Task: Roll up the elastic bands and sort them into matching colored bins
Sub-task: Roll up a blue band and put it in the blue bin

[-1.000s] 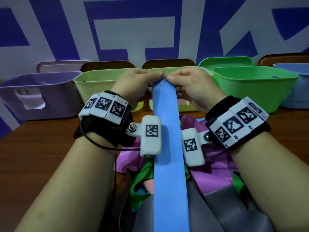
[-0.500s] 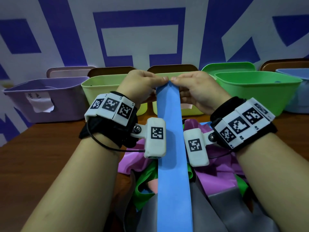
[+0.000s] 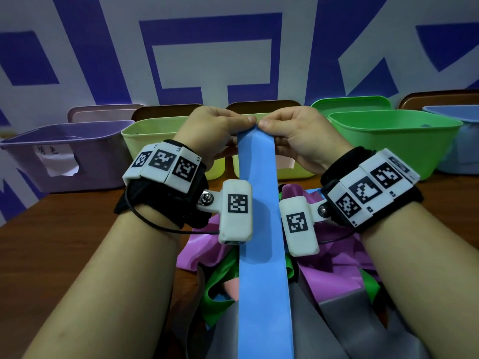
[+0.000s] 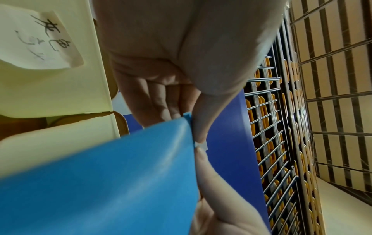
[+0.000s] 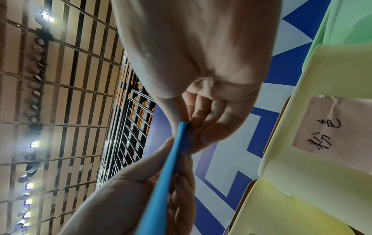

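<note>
A brown wooden table (image 3: 46,229) stands against a white wall with large blue blocks (image 3: 212,55). Only the wrist views show the ceiling of pale slats, lamps and wire grids (image 5: 60,89), and handwritten paper labels (image 5: 330,127) on the pale yellow bins. Along the far edge stand a purple bin (image 3: 64,156) at 10 o'clock, a yellow-green bin (image 3: 155,133), a bright green bin (image 3: 394,136) at 2 o'clock and a light blue bin (image 3: 461,141) at far right (their contents cannot be made out). The left hand (image 3: 215,130) and right hand (image 3: 298,133) both pinch the top end of the blue band (image 3: 261,229) between thumb and fingers at 12 o'clock, thumbs touching; it runs taut down to 6 o'clock over a heap of pink, green and grey bands (image 3: 337,268).
</note>
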Demonstrator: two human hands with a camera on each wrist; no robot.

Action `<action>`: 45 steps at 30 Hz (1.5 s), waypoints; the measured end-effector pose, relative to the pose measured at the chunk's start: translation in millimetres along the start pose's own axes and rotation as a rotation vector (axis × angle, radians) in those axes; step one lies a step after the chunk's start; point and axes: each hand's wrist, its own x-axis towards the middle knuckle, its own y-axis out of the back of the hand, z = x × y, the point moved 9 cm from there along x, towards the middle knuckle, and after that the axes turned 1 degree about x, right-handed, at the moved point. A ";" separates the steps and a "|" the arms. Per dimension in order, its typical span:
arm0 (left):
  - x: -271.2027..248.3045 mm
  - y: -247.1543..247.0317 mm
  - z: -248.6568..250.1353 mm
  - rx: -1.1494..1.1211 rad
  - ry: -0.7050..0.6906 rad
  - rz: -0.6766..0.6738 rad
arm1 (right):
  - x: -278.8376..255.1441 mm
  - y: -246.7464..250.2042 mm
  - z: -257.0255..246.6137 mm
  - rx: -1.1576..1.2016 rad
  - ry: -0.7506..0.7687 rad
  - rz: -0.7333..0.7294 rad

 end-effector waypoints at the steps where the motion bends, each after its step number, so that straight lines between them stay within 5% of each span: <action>1: 0.1 0.5 -0.1 0.005 -0.002 0.004 | -0.1 -0.3 -0.7 -0.001 0.009 0.001; 12: -0.2 4.8 2.7 0.022 -0.010 0.019 | -2.9 -2.2 -11.2 -0.038 0.105 -0.048; 37: -1.8 7.7 14.8 0.072 -0.139 0.083 | -4.2 1.1 -8.1 -0.061 0.034 -0.065; 45: -3.5 -3.2 2.9 0.007 -0.008 -0.044 | -3.5 1.9 -7.9 -0.077 0.033 -0.047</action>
